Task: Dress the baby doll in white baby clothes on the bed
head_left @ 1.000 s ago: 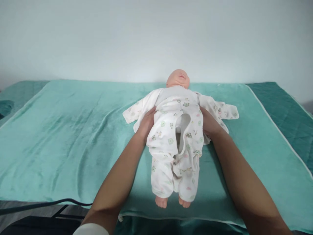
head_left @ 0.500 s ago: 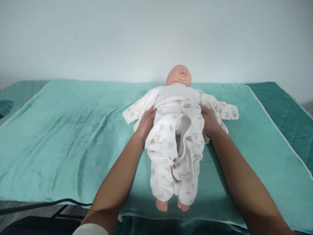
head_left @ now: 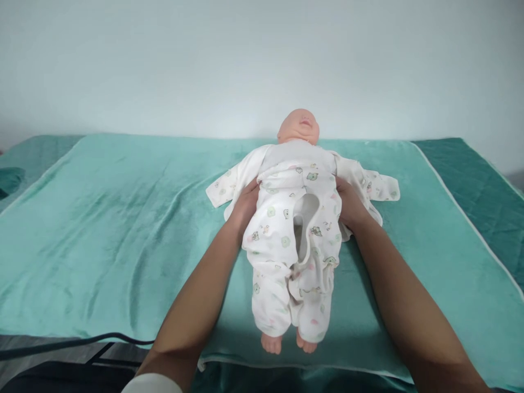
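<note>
A baby doll lies on its back, its head toward the wall and its bare feet toward me. It wears white printed split-crotch pants, pulled up high over the belly, and a white long-sleeved top spread out at both sides. At the left side of the waist, my left hand is closed on the edge of the pants, fingertips hidden by the cloth. My right hand grips the opposite side likewise, its fingers mostly hidden behind the pants and doll.
A light green plush cover lies under the doll, with a darker quilted cloth at the right. Behind stands a pale wall. A dark cable runs along the front left edge, above a black object.
Almost nothing differs. Both hands stay at the doll's waist, and the doll and its clothes lie as before.
</note>
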Available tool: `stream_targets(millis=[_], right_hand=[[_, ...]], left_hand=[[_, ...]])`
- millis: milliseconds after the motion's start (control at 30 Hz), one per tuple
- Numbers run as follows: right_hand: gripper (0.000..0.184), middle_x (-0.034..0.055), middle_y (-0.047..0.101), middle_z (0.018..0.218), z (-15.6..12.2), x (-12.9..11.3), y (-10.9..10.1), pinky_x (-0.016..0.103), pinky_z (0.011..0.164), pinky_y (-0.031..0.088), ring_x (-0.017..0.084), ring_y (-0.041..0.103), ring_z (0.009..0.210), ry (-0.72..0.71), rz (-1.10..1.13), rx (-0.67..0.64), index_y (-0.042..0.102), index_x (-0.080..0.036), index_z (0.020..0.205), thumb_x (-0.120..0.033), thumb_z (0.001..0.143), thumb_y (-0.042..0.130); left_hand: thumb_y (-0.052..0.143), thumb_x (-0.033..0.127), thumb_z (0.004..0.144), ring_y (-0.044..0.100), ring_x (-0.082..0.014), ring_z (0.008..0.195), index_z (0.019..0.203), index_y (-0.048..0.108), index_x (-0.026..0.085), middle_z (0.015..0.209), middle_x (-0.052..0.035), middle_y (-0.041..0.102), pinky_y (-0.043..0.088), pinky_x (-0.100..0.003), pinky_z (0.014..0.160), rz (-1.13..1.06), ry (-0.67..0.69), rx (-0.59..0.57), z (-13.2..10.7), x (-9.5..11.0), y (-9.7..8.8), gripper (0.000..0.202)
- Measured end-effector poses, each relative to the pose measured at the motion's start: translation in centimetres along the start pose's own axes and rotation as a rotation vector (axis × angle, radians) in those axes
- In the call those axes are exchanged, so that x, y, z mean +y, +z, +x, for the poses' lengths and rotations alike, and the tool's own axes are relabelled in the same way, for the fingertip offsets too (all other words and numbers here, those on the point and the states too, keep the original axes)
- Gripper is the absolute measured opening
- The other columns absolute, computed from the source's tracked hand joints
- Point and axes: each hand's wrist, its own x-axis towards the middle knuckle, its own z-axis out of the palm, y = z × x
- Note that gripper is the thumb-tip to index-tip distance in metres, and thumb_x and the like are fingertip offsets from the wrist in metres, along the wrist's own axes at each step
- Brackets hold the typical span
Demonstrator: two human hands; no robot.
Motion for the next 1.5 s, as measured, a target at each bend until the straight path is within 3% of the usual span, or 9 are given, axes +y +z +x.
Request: stream_targets(millis=[200,433,700,867,967,1100,1200,1367,1500], right_hand=[[0.041,0.0059,0.078,0.108,-0.1,-1.0,0.0,0.051,0.106,0.050,0.036,0.063,0.121,-0.088,-0.082,0.020,0.076,-0.027,0.106,-0.054,0.075,0.075],[0.046,0.0041,0.075,0.122,0.0,0.3,0.1,0.050,0.107,0.051,0.033,0.062,0.125,-0.069,0.017,-0.011,0.072,-0.030,0.119,-0.055,0.081,0.071],[0.054,0.0071,0.073,0.129,0.1,0.0,0.4,0.053,0.113,0.048,0.035,0.060,0.131,-0.039,0.095,-0.086,0.071,-0.028,0.127,-0.056,0.080,0.074],[0.060,0.0038,0.067,0.141,0.3,1.1,0.1,0.051,0.124,0.036,0.033,0.052,0.141,-0.054,0.167,-0.110,0.068,-0.032,0.133,-0.054,0.078,0.078],[0.056,0.0030,0.065,0.143,0.3,1.5,-0.1,0.052,0.126,0.033,0.033,0.051,0.143,-0.085,0.161,-0.099,0.070,-0.033,0.130,-0.053,0.078,0.079],[0.049,0.0054,0.072,0.133,0.2,0.6,0.1,0.049,0.121,0.040,0.033,0.055,0.138,-0.140,0.141,-0.061,0.075,-0.029,0.118,-0.052,0.075,0.080],[0.045,0.0050,0.078,0.118,0.3,-0.4,0.4,0.049,0.111,0.050,0.034,0.062,0.128,-0.122,0.176,-0.031,0.077,-0.028,0.111,-0.057,0.076,0.077],[0.040,0.0046,0.080,0.101,0.5,-0.4,0.8,0.047,0.094,0.059,0.034,0.070,0.110,-0.094,0.197,-0.009,0.078,-0.028,0.099,-0.060,0.074,0.077],[0.038,0.0040,0.080,0.102,0.7,0.4,0.8,0.045,0.094,0.059,0.033,0.071,0.109,-0.135,0.162,-0.002,0.077,-0.027,0.098,-0.059,0.079,0.071]], left_hand=[[0.073,0.052,0.079,0.066,-0.0348,0.125,0.118,0.074,0.021,0.116,-0.0073,0.078,0.054,-0.045,0.107,-0.003,0.014,-0.050,-0.8,0.9,0.3,0.050],[0.074,0.042,0.077,0.038,-0.0303,0.154,0.092,0.077,0.025,0.134,-0.0066,0.070,0.043,-0.037,0.121,0.231,0.184,-0.084,-1.0,0.3,-1.1,0.023],[0.068,0.038,0.081,0.044,-0.0347,0.148,0.101,0.076,0.023,0.132,-0.0055,0.071,0.046,-0.040,0.117,0.302,0.143,-0.011,0.3,-0.6,-1.5,0.026],[0.066,0.038,0.085,0.047,-0.0339,0.147,0.121,0.071,0.020,0.144,-0.0079,0.064,0.038,-0.042,0.124,0.503,0.256,-0.057,0.1,-0.7,-2.3,0.041],[0.071,0.033,0.080,0.043,-0.0338,0.151,0.118,0.072,0.020,0.147,-0.0071,0.062,0.034,-0.040,0.127,0.468,0.266,-0.067,-0.3,-0.4,-2.1,0.040],[0.074,0.028,0.078,0.050,-0.0342,0.145,0.096,0.076,0.021,0.125,-0.0053,0.075,0.042,-0.040,0.121,0.189,0.106,0.068,-0.7,0.4,-0.4,0.020],[0.075,0.032,0.077,0.055,-0.0343,0.140,0.094,0.076,0.019,0.116,-0.0060,0.078,0.044,-0.041,0.120,0.049,0.090,0.085,-1.0,0.7,0.7,0.022],[0.074,0.035,0.077,0.049,-0.0344,0.145,0.103,0.077,0.020,0.127,-0.0049,0.075,0.036,-0.041,0.125,0.136,0.098,0.086,-0.3,0.2,0.0,0.030],[0.070,0.035,0.079,0.044,-0.0326,0.149,0.111,0.076,0.024,0.140,-0.0026,0.069,0.033,-0.040,0.126,0.318,0.136,0.080,0.7,-0.6,-1.2,0.034]])
